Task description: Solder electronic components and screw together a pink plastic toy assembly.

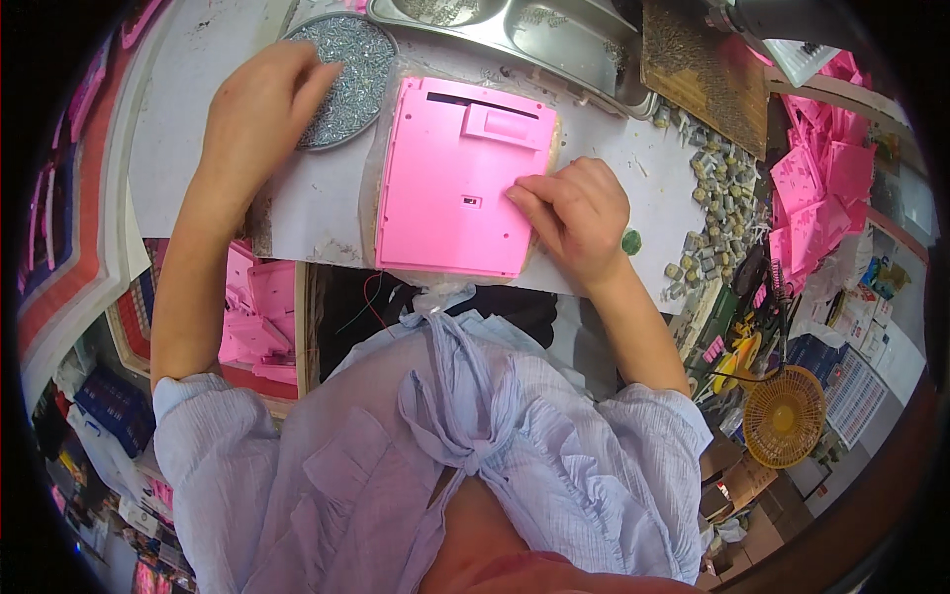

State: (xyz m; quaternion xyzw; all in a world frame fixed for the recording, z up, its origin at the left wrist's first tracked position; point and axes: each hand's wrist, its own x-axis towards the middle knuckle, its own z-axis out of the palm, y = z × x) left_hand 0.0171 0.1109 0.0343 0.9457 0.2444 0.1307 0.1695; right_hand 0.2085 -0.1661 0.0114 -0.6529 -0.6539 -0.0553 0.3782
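A square pink plastic panel lies on a padded, plastic-wrapped base in front of me. It has a long slot near its far edge, a raised block and a small rectangular opening. At its right side is my right hand, thumb and forefinger pinched together over the panel's surface; anything between them is too small to make out. My left hand reaches over a round dish full of small silvery screws. Its fingers are curled down at the screws, and the hand itself hides what they grip.
A metal tray with compartments of small parts stands at the back. Right of it lie a brown board with small parts and many small block-shaped components. Pink pieces pile up far right; a yellow round fan sits lower right.
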